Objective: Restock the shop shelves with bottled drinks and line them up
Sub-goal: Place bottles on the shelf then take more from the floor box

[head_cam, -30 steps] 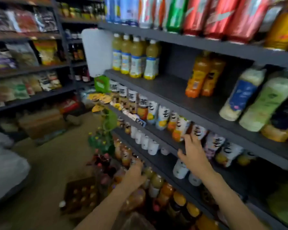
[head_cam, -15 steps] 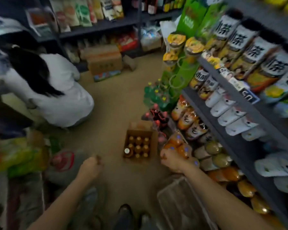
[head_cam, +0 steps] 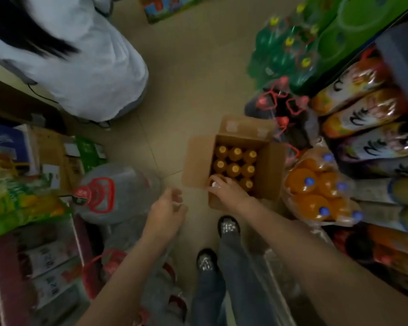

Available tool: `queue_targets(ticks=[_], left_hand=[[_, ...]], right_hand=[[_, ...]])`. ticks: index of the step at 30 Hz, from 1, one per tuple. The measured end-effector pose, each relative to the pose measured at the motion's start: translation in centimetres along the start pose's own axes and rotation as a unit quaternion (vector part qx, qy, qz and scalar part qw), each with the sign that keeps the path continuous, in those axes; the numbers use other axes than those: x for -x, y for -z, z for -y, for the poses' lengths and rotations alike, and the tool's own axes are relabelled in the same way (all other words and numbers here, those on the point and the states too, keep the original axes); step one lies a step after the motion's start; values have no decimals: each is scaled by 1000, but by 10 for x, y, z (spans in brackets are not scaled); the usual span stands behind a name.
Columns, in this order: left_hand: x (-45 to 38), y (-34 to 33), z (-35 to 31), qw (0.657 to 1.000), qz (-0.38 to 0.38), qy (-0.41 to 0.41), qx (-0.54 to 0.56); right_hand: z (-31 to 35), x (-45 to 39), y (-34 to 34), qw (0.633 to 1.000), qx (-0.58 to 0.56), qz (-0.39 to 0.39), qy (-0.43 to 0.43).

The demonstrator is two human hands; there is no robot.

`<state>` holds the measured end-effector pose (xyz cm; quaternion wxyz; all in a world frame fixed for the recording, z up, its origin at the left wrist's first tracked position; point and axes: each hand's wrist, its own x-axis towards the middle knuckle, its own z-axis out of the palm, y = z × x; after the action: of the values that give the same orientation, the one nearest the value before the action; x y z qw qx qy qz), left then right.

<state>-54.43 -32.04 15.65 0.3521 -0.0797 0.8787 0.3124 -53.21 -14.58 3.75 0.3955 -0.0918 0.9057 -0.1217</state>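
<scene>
On the far left, a person in a white top (head_cam: 85,67) crouches on the tan floor (head_cam: 186,78). Near them, lower left, lies a large clear water jug (head_cam: 118,191) with a red handle, among boxes and packets. The left hand (head_cam: 166,209) hangs above the floor just left of the box, fingers loosely curled and holding nothing. Two dark shoes (head_cam: 227,227) stand below. The right hand (head_cam: 229,191) reaches into the open cardboard box (head_cam: 196,165) on the floor, fingers curled around a bottle (head_cam: 213,182) at its near left corner. More orange-capped bottles (head_cam: 234,162) stand upright in rows inside. To the right, a wrapped pack of orange drinks (head_cam: 316,191) lies beside the shelves (head_cam: 400,74).
</scene>
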Motion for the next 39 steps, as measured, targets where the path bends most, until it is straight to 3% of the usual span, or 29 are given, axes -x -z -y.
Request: queue_targets(ticks=[3,8,12,15,18,21,23,25,27,29,31,34,37,39], left_hand=[[-5,-4,28,998,-28,47,26],[0,0,30,996,-45,57,44],[18,14,-30,995,51,-75,39],[47,26,-97,956,144,-243,-78],[96,38,-155,926,150,-345,-26],[164,54,-211,903,90,-420,10],[216,59,-244,892,85,-444,9],[264,59,-270,872,170,-458,24],[312,52,-291,844,285,-453,31],[357,40,-312,817,376,-434,50],[399,24,-332,784,453,-421,55],[460,-5,-361,732,515,-447,17],[516,-41,-381,683,544,-486,-42],[554,-72,-391,652,521,-540,-106]], right_hand=[[-3,-21,-11,998,48,-30,16],[-10,12,29,984,-140,-100,-39],[-8,97,120,959,-201,-196,-34],[1,189,205,955,-183,-232,18],[24,301,271,940,-159,-299,31],[42,406,299,890,-200,-409,13],[47,463,298,825,-267,-498,-18],[46,518,288,734,-364,-572,-48],[46,576,271,657,-474,-583,-59],[45,635,245,637,-547,-539,-64],[48,688,213,651,-566,-503,-59],[59,754,172,654,-549,-515,-81],[69,800,136,594,-526,-588,-159],[66,825,108,549,-496,-632,-231]])
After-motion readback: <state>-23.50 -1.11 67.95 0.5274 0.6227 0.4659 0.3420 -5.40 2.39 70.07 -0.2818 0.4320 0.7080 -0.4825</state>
